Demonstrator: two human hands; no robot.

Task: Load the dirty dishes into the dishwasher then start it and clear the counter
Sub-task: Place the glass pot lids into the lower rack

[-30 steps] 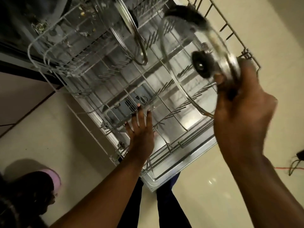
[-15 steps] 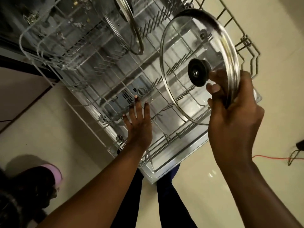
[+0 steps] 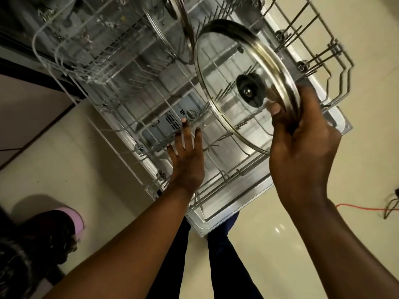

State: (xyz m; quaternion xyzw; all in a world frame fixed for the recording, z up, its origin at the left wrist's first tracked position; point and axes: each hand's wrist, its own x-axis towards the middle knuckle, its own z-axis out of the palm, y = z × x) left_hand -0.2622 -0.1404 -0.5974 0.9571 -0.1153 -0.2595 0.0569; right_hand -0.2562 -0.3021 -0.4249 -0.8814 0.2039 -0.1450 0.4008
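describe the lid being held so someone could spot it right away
Start at the pulled-out lower dishwasher rack. Above its right half, the right hand grips a round glass lid by its steel rim. Unlike the other lid, already standing among the tines behind, its black knob faces the camera.

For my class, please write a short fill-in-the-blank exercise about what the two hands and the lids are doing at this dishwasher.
1. The right hand grips the rim of a glass ____.
2. The left hand rests with straight fingers on the wire ____.
3. The knob at the held lid's centre is coloured ____.
4. A second lid already stands in the ____.

Missing words: lid; rack; black; rack
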